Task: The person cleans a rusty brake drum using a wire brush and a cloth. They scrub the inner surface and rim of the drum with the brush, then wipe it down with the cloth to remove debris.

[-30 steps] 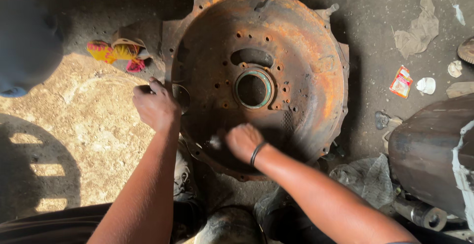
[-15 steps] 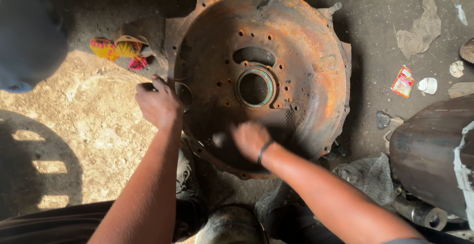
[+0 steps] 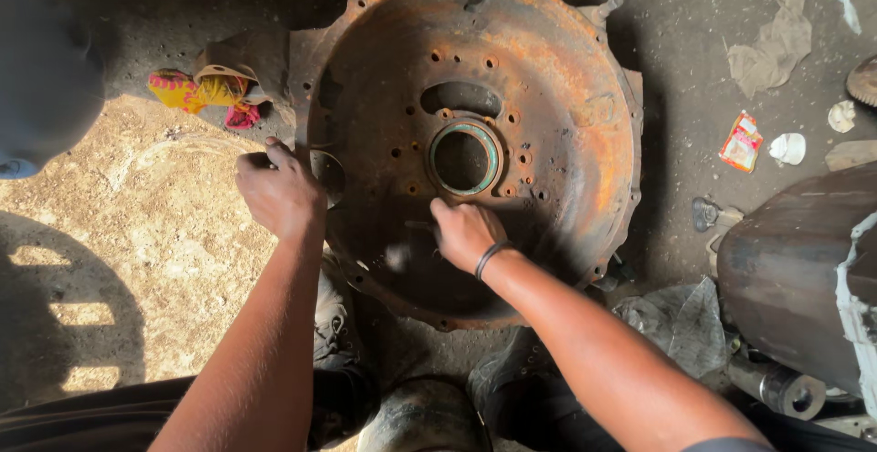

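A large round rusty metal housing (image 3: 566,141) lies on the ground, with a ringed centre hole (image 3: 464,158) and several small bolt holes around it. My left hand (image 3: 279,191) is closed over the housing's left rim. Inside the dish, just below and left of the centre hole, my right hand (image 3: 466,231) is fisted around a thin dark tool (image 3: 418,225) that sticks out to the left. A black band sits on my right wrist. Below the tool a small pale blur (image 3: 397,255) cannot be made out.
A yellow and pink cloth (image 3: 196,94) lies left of the housing. To the right are a grey rag (image 3: 776,45), a red packet (image 3: 740,141) and a dark metal drum (image 3: 804,269). Another person's blue-clad shape (image 3: 41,68) is at top left. My shoes (image 3: 420,415) are below the housing.
My right hand has moved up and slightly right inside the housing, closer to the centre hole. My left hand has stayed on the rim.
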